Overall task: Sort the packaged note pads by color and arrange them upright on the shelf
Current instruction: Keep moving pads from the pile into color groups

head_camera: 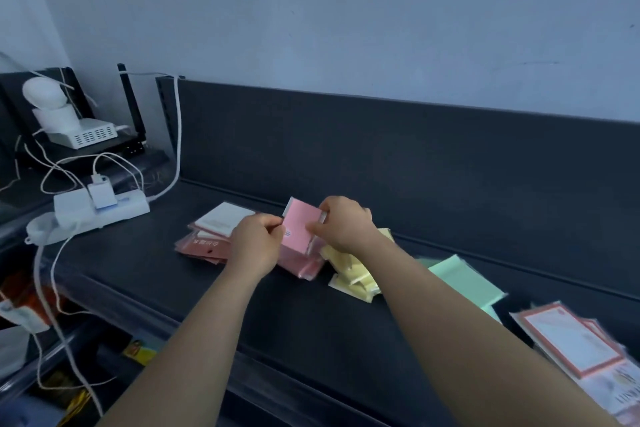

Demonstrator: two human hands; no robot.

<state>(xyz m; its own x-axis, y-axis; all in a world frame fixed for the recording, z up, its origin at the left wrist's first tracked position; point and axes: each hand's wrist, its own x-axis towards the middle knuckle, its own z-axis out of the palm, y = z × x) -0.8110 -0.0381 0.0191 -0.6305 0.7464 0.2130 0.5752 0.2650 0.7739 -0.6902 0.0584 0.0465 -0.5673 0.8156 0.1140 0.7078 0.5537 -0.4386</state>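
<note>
The left hand (258,243) pinches the left edge of one pink note pad (299,225) at frame centre. The right hand (343,224) grips its right edge with curled fingers, holding it tilted above the dark shelf (311,315). More pink packs (306,267) lie flat beneath. To the left, one white pad (225,218) tops a salmon pile (202,248). To the right is a yellow heap (353,276), partly hidden by the right forearm, then green pads (464,282). Both are too blurred to count. Orange-bordered pads (571,340) lie at lower right, and one power strip (100,210) sits at left.
</note>
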